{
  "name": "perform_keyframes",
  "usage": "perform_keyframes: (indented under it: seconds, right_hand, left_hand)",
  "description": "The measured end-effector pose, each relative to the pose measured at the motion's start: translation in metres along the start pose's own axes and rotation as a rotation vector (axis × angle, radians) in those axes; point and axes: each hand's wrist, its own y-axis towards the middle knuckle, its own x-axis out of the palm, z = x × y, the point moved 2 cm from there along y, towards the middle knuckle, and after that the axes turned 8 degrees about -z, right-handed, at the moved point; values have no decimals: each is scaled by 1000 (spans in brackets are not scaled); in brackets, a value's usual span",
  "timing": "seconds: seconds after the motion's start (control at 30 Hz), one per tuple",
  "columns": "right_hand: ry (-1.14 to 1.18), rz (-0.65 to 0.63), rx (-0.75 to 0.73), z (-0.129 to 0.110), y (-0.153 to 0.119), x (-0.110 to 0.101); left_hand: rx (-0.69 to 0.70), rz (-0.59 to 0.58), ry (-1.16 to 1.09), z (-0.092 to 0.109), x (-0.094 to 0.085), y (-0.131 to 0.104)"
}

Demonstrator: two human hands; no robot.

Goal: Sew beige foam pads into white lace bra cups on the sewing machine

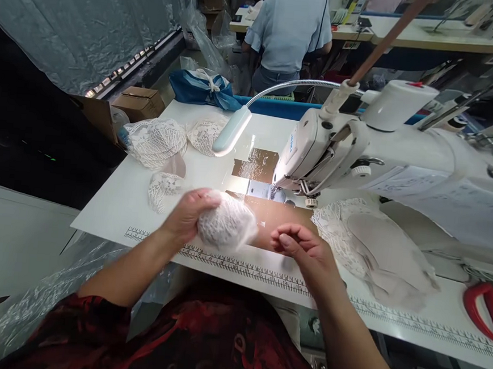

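My left hand grips the edge of a white lace cup, which is slightly blurred and held above the table's front part. To the right of it, my right hand is raised with its fingers curled but apart, and nothing shows between them. Behind both hands is the sewing machine's needle area, lit by a lamp. More white lace pieces lie at the left of the table. Lace and beige fabric rest at the right, under the machine arm.
The white sewing machine fills the right side. Red-handled scissors lie at the right edge. A printed ruler runs along the front edge. A blue bag is at the back, with a seated person beyond.
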Motion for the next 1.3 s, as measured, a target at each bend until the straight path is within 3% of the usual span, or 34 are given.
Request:
perform_keyframes:
  seconds: [0.07,0.13,0.17,0.23,0.27,0.37,0.47,0.6,0.7,0.83,0.97,1.3]
  right_hand:
    - [-93,62,1,-2,-1,-16]
    - [-268,86,-33,-7,1,-27]
    - [-371,83,-58,-10,4,-30]
    - [-580,56,-106,-17,12,-32]
    - [-678,42,-121,-20,17,-31]
    - [-908,-2,-123,-22,33,-25]
    - [-1058,-34,-120,-15,43,-18]
    - [-1254,-69,-133,-1,45,-10]
    - [-1378,-76,-158,1,43,-6]
    - [-1478,-57,-141,1,42,-3]
    - [-1504,-22,-89,2,48,-3]
    - [-1505,63,-58,3,60,-5]
  left_hand:
    - [140,239,269,15,-16,11]
    - [273,321,694,22,-11,27]
    - [330,274,927,21,-1,37]
    - [355,16,1355,8,30,56]
    - [354,-73,1403,-2,45,63]
    - [329,-219,1461,-26,85,69]
    - [305,-305,1485,-31,100,58]
    - [253,-381,1355,-15,83,48]
    - [311,-441,1154,-8,65,53]
    - [442,-399,1136,-23,57,66]
    - [484,-336,1189,-37,56,77]
    - [624,-385,1108,-37,43,104]
